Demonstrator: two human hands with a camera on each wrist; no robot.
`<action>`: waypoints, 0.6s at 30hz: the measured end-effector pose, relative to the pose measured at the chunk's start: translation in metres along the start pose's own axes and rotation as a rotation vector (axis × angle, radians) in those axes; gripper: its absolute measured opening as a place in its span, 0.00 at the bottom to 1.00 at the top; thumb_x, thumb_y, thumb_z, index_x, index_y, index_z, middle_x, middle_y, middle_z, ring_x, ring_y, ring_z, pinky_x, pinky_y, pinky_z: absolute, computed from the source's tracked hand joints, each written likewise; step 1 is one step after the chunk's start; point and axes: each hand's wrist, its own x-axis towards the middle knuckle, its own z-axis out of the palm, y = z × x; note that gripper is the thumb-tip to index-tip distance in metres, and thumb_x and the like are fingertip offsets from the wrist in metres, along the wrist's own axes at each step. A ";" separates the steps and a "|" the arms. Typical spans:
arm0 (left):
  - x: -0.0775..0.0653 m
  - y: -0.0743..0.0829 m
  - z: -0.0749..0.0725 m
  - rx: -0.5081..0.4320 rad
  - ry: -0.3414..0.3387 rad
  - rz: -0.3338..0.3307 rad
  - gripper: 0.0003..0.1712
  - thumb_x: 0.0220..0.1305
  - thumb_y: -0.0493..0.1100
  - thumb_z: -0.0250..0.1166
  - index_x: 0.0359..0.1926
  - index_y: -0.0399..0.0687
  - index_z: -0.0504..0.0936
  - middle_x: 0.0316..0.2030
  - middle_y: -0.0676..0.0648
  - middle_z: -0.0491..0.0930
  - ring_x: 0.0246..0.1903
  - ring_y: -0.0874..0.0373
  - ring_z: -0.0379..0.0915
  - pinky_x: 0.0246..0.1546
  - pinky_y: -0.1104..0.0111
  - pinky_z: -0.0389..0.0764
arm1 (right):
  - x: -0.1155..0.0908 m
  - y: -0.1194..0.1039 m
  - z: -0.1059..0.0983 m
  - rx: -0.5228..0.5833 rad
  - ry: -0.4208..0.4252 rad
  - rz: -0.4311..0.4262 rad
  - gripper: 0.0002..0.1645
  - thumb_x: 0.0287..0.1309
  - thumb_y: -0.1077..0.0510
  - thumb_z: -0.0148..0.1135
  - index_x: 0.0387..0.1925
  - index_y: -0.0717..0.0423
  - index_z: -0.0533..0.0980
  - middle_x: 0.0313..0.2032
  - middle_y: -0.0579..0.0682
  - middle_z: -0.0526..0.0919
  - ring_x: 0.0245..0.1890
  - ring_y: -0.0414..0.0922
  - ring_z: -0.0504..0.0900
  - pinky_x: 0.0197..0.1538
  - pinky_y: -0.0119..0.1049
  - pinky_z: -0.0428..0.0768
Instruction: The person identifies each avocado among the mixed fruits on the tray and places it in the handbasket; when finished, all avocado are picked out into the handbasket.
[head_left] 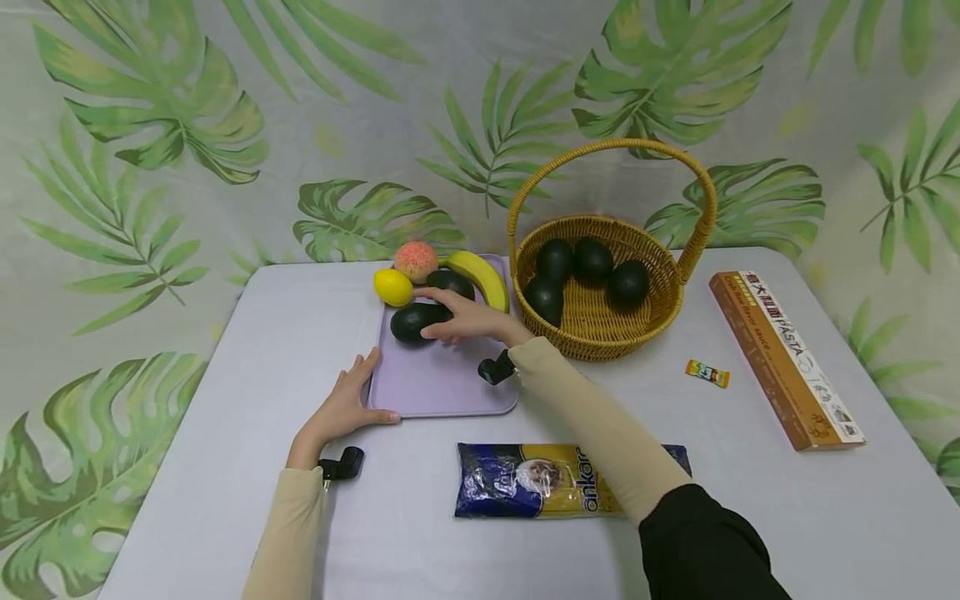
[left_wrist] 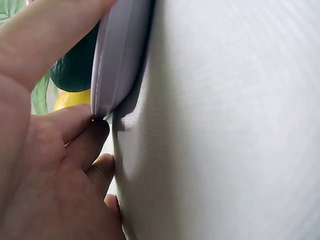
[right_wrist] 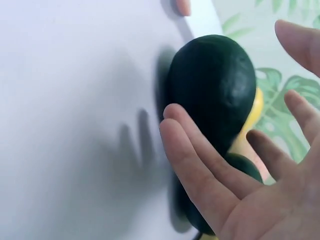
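My left hand [head_left: 347, 404] rests at the near left corner of a lilac tray [head_left: 438, 387], thumb along the front edge and fingers at the left side. In the left wrist view, fingertips [left_wrist: 100, 125] touch the tray's rim. Over the tray, my right hand [head_left: 472, 321] is spread beside a dark green avocado [head_left: 408, 323], holding nothing. The right wrist view shows its straight fingers [right_wrist: 185, 150] close against that avocado. Behind it on the tray lie a second avocado [head_left: 452, 284], a yellow lemon [head_left: 393, 287], a pinkish peach [head_left: 416, 261] and a banana [head_left: 483, 277].
A wicker basket [head_left: 600, 342] with a tall handle stands right of the tray, with several avocados [head_left: 628, 284] inside. In front lies a blue and yellow bag [head_left: 536, 481], partly under my right forearm. Farther right are a small wrapped snack [head_left: 707, 373] and a long pasta box [head_left: 783, 358].
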 end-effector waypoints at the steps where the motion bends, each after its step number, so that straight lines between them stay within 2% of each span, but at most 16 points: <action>1: 0.000 0.000 0.000 -0.001 0.000 0.000 0.68 0.46 0.56 0.77 0.75 0.41 0.41 0.73 0.36 0.39 0.71 0.39 0.26 0.67 0.44 0.29 | 0.004 0.000 0.002 -0.009 0.014 0.011 0.43 0.63 0.52 0.60 0.74 0.47 0.51 0.70 0.61 0.50 0.40 0.60 0.79 0.43 0.49 0.81; 6: 0.000 0.000 0.000 -0.001 0.002 0.002 0.68 0.46 0.56 0.76 0.75 0.40 0.41 0.73 0.36 0.39 0.71 0.38 0.26 0.67 0.44 0.30 | 0.017 0.000 0.013 -0.035 0.096 0.072 0.40 0.63 0.52 0.61 0.72 0.47 0.55 0.69 0.59 0.55 0.35 0.58 0.82 0.39 0.45 0.83; 11: 0.000 0.000 0.001 -0.011 0.002 0.029 0.67 0.47 0.55 0.76 0.75 0.39 0.41 0.73 0.36 0.39 0.71 0.39 0.27 0.67 0.45 0.29 | 0.022 -0.001 0.021 -0.037 0.150 0.101 0.38 0.62 0.54 0.63 0.70 0.49 0.60 0.67 0.57 0.61 0.32 0.57 0.82 0.36 0.43 0.83; 15: 0.000 -0.002 0.001 -0.010 0.004 0.029 0.67 0.47 0.55 0.76 0.75 0.40 0.41 0.73 0.36 0.39 0.71 0.39 0.26 0.67 0.44 0.29 | 0.021 -0.003 0.023 0.002 0.155 0.097 0.34 0.59 0.57 0.65 0.66 0.51 0.66 0.64 0.55 0.65 0.32 0.57 0.80 0.37 0.45 0.83; 18: 0.000 -0.003 0.001 -0.001 0.006 0.022 0.67 0.47 0.56 0.76 0.75 0.40 0.41 0.73 0.36 0.39 0.71 0.38 0.26 0.67 0.43 0.30 | 0.018 -0.002 0.021 0.017 0.130 0.074 0.32 0.58 0.58 0.65 0.64 0.52 0.68 0.63 0.54 0.66 0.37 0.54 0.79 0.38 0.44 0.83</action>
